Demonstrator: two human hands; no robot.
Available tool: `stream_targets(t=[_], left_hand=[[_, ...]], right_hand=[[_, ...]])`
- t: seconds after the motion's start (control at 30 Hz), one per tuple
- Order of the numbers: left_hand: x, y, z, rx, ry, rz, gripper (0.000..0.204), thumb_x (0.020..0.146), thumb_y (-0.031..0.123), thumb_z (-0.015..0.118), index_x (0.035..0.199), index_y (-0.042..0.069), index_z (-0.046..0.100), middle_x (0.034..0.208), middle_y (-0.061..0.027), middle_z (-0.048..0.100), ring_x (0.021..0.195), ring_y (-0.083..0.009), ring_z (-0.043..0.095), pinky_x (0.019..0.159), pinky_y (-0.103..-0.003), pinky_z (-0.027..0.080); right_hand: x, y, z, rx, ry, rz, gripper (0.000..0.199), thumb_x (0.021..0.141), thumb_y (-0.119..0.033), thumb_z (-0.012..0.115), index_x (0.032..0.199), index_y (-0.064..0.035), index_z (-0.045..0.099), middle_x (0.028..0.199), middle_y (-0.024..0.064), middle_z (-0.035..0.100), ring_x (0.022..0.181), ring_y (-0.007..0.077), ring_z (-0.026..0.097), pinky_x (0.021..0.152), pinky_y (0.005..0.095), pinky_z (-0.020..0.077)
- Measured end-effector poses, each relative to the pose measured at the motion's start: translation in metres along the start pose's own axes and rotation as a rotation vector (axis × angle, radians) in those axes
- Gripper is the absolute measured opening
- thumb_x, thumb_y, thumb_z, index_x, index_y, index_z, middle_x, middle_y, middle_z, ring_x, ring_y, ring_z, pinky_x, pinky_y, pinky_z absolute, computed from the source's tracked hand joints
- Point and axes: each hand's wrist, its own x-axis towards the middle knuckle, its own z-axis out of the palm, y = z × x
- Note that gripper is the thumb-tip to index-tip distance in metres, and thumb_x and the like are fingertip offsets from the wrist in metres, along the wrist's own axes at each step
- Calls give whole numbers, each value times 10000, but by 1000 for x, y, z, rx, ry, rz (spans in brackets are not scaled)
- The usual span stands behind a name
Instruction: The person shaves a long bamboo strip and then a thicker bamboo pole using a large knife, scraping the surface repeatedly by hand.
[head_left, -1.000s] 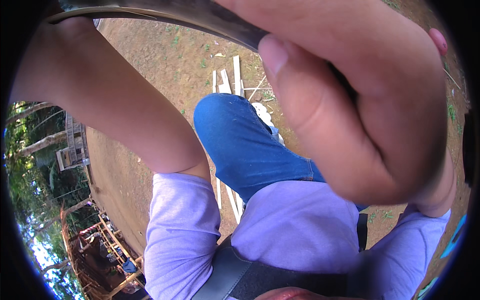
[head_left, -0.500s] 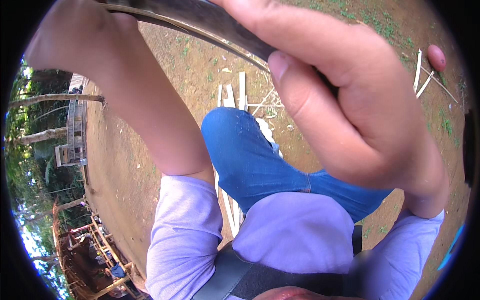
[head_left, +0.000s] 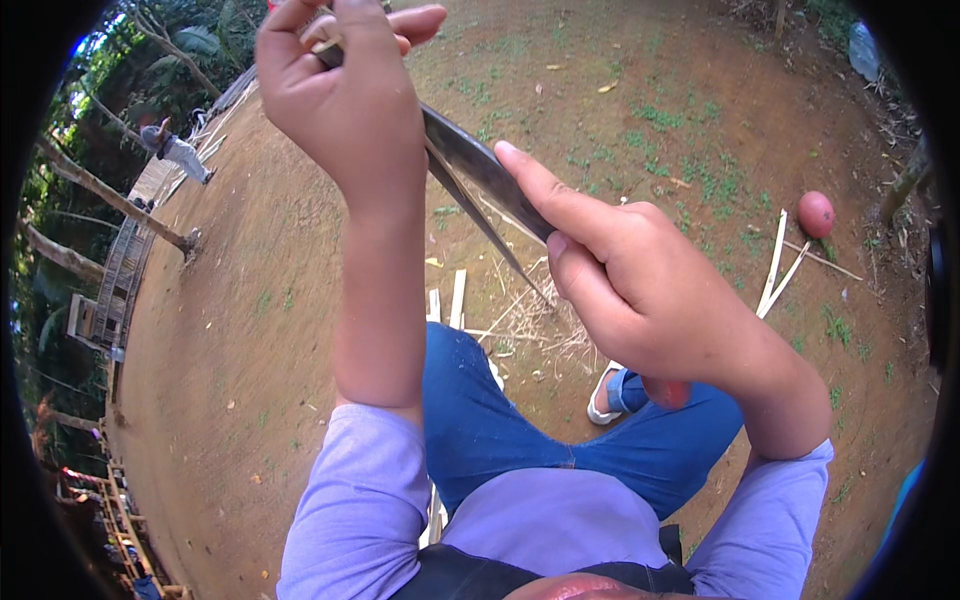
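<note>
Far upper left: a person point(head_left: 178, 155) near the trees. Upper left of centre: left hand point(head_left: 350, 112), fingers closed about a strip point(head_left: 487, 228), its pale end showing between them. The strip slants behind the wrist toward frame centre. Just above it, the dark blade of a knife point(head_left: 472, 162); whether the two touch behind the wrist, cannot tell. Below, a heap of shavings point(head_left: 540, 325) on the ground. Right of centre: right hand point(head_left: 655, 285) clamped on the knife, index finger along the blade. Farther right, pale slats point(head_left: 776, 262) and a red ball point(head_left: 816, 214).

Step in hand looks like trimming the strip. Next pass would call for a steady left grip, blade laid flat, fingers clear of the edge.
</note>
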Motion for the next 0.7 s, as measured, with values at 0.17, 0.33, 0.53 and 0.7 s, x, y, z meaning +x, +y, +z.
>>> stream_targets(t=[0.17,0.33,0.53,0.7], left_hand=[[4,2,-2,-123,-86,40,296,971,210,678,1122,-8,548,858,-115,686,868,-176,740,597,-157,416],[2,6,-5,-117,-123,-7,242,977,182,662,1119,11,567,873,-68,653,889,-185,742,558,-162,396],[5,13,-1,-156,-114,-13,133,993,96,615,1095,19,578,699,23,546,782,-115,717,562,-174,474],[8,5,-8,-153,-110,-12,127,997,86,600,1100,15,579,692,29,533,796,-120,721,569,-163,460]], right_hand=[[5,-15,-6,-34,-28,70,589,895,-2,447,1481,14,394,633,202,546,542,292,565,569,415,447],[7,-19,-10,-87,-51,116,575,895,-24,464,1466,21,412,686,245,608,604,364,630,623,450,482],[6,-16,-5,-138,-60,82,598,900,-40,459,1493,-8,390,707,239,621,624,368,635,644,454,490],[8,-24,-8,-86,-76,153,587,920,-61,445,1500,-7,377,725,247,615,632,339,635,646,435,488]])
